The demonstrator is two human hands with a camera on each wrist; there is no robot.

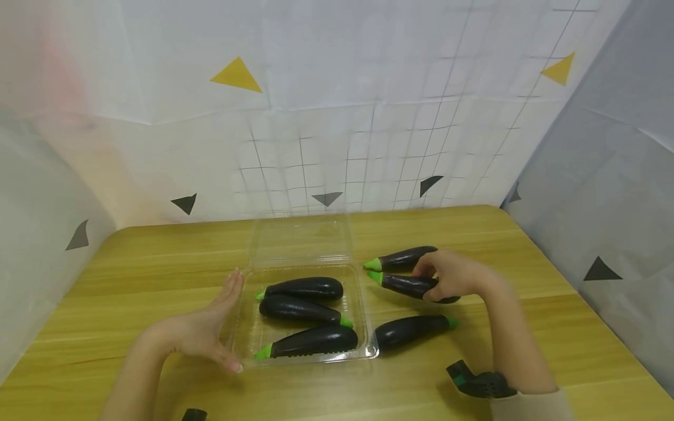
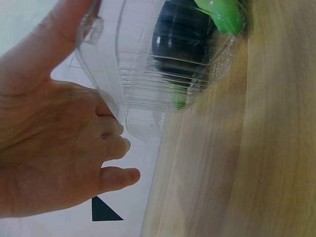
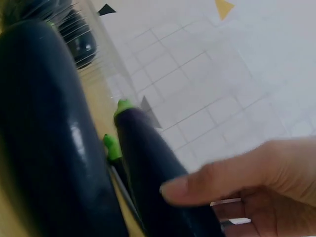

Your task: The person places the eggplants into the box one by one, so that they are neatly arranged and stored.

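Observation:
My right hand [image 1: 455, 275] pinches a dark eggplant [image 1: 405, 285] between thumb and fingers, its green stem end pointing left. In the right wrist view the thumb presses the held eggplant [image 3: 153, 163] from above. Just behind it lies another eggplant [image 1: 408, 258] on the table. My left hand [image 1: 202, 327] is spread along the left side of a clear plastic clamshell box [image 1: 363, 292], thumb near the front corner and fingers by the back one. Three eggplants lie inside the box: a back one [image 1: 310, 287], a middle one [image 1: 295, 309] and a front one [image 1: 316, 341].
One more eggplant [image 1: 413, 331] lies right against the box's front right side, stem to the right. The box's clear lid [image 1: 300, 240] is folded back toward the wall. A wooden table [image 1: 158, 263] is enclosed by white sheeting [image 1: 184, 158] with printed triangles.

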